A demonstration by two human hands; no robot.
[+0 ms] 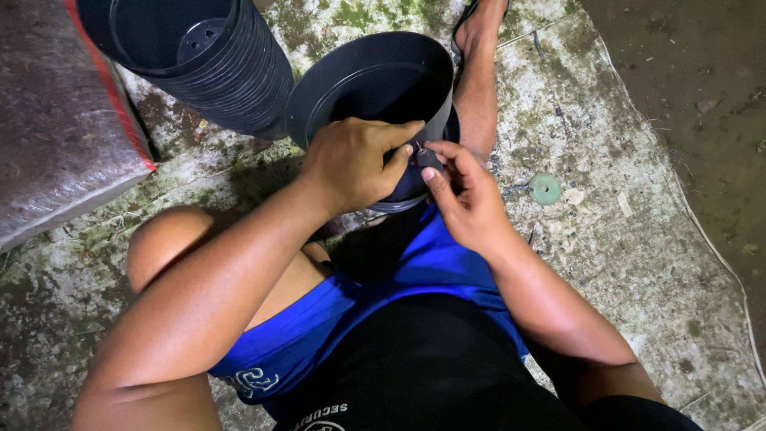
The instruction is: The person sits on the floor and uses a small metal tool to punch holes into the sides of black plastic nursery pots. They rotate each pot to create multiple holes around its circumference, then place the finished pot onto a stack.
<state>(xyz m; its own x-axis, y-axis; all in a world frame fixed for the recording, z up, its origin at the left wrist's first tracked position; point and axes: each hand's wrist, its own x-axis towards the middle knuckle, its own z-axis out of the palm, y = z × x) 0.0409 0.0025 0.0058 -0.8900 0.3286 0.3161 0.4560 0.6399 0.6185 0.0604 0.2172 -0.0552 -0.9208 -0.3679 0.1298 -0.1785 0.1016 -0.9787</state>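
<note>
1. Both hands meet at the near rim of a black plastic pot (375,88), which lies tilted on its side over the person's leg, mouth facing up toward the camera.
2. Left hand (351,164) curls closed over the pot's rim, fingers wrapped down its smooth round wall.
3. Right hand (467,195) sits just beside the left, thumb and forefinger pinched together on a tiny dark piece at the rim; what the piece is cannot be told.
4. Behind the pot and to its left lies a stack of nested black pots (207,64), ribbed by its many rims.
5. Left of the pot, a grey woven sack (56,128) with a red edge.
6. Right of the pot, a small round green disc (545,189) rests on the rough, mossy concrete floor (622,239).
</note>
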